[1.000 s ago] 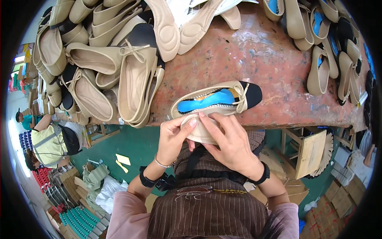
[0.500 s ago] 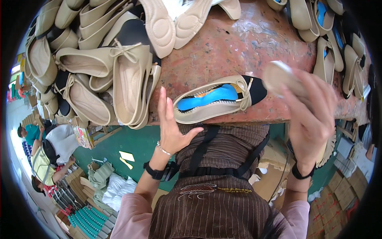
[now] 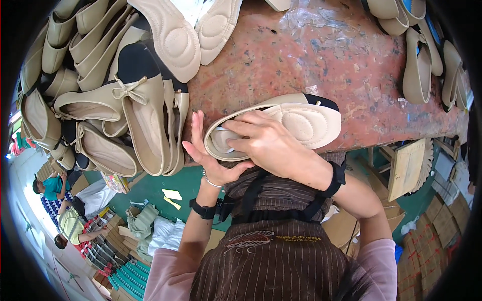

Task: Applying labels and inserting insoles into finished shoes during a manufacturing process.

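Beige ballet flat point(image 3: 212, 146) mid-frame, lying near the front edge of the worn red-brown surface point(image 3: 271, 65), heel to the left, black toe cap point(image 3: 326, 102) to the right. Padded beige insole point(image 3: 307, 124): heel end inside the shoe's heel, forefoot end sitting out over the shoe's front and partly covering the toe cap.

Right hand point(image 3: 276, 148) comes across from the lower right; fingers reach into the heel and touch the insole. Thumb is hidden, so can't tell if that grip is pinching or only pressing. Left hand point(image 3: 217, 165) is spread, grip released: fingers up past the heel's outer side, thumb out below it. Palm is right at the heel; contact can't be confirmed.

Upper left: heap of beige flats point(image 3: 145, 128), some with bows and black toes. Just right of the heap, two loose padded insoles point(image 3: 175, 42), with white sheeting point(image 3: 193, 9) between them at the top edge. Upper right: another group of beige flats point(image 3: 417, 72), well apart from the work.

Wooden board point(image 3: 405, 169) below the surface edge, right. Brown cartons point(image 3: 424, 241) lower right. White bag point(image 3: 165, 236) on the green floor point(image 3: 145, 189), lower left. Two co-workers point(image 3: 54, 188) far left.
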The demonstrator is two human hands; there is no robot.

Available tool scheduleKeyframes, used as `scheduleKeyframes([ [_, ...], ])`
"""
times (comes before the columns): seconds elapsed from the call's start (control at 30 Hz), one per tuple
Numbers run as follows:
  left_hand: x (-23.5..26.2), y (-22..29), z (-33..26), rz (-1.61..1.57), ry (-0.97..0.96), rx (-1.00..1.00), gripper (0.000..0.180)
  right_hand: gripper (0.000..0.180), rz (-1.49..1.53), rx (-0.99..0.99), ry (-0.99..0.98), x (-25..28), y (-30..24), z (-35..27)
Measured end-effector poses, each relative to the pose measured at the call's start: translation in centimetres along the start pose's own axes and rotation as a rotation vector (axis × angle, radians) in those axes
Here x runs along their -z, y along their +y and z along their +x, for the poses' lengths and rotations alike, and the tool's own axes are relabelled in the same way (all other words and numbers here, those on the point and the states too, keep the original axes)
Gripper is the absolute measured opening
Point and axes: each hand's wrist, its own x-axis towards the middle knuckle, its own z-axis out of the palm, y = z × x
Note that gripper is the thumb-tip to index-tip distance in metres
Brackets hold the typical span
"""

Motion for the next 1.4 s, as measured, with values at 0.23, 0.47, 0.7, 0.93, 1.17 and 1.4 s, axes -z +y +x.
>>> scheduleKeyframes([
  [0.23,0.2,-0.1,0.1,-0.04,-0.012,-0.003,0.142,0.032,0.018,-0.063,-0.055,-0.4,-0.3,0.6],
  [0.47,0.4,-0.6,-0.4,-0.146,-0.093,0.037,0.14,0.035,-0.155,0.038,-0.129,-0.4,-0.5,0.6],
  [0.7,1.6,-0.8,0.7,-0.187,-0.113,0.065,0.088,0.045,-0.067,0.091,-0.281,-1.3,0.2,0.8],
  [0.93,1.3,-0.3,1.1,-0.178,-0.029,0.14,0.024,0.029,-0.374,-0.081,-0.236,0.2,-1.7,-0.8],
  [1.17,0.5,2.5,1.1,-0.046,-0.005,0.23,0.03,0.022,-0.488,-0.108,-0.091,1.5,-1.7,-1.7],
  [1.4,-1.4,11.1,2.0,0.309,-0.485,0.208,0.06,0.024,-0.454,-0.545,0.706,7.5,1.5,1.3],
])
